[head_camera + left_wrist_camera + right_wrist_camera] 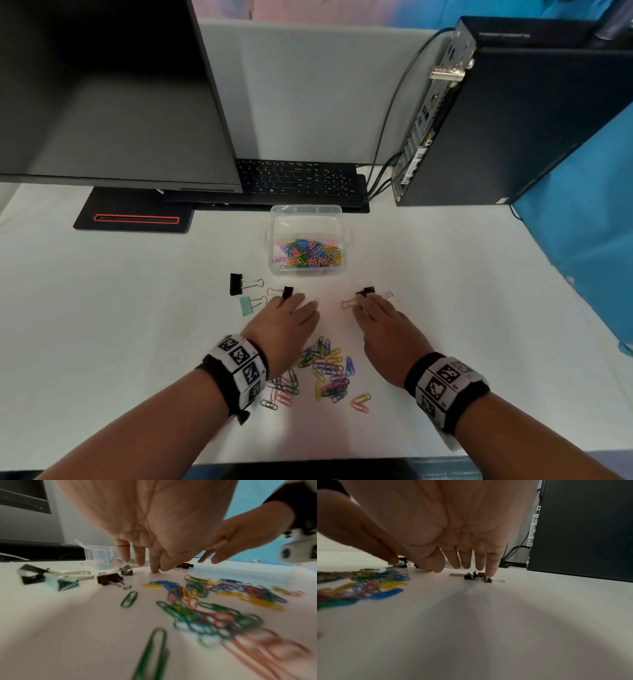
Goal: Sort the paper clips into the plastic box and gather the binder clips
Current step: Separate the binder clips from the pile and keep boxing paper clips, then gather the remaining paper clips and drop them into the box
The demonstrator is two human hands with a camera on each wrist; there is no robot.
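Observation:
A clear plastic box [274, 236] holds several colored paper clips. More paper clips lie in a loose pile [323, 373] between my wrists. My left hand [310, 306] reaches forward; its thumb and index tip [155, 568] meet on a single yellow paper clip [157, 572] lying on the table. Left of it lie a large black binder clip [236, 284], a mint one [246, 306] and a small black one [288, 292]. My right hand [364, 303] has straight fingers, one fingertip [491, 570] touching two small black binder clips [477, 576].
The white table [445, 274] carries a monitor [113, 92] with its stand at the back left. A keyboard [298, 178] lies behind the box. A black computer tower [513, 120] with cables stands at the back right. A blue partition [582, 240] borders the right side.

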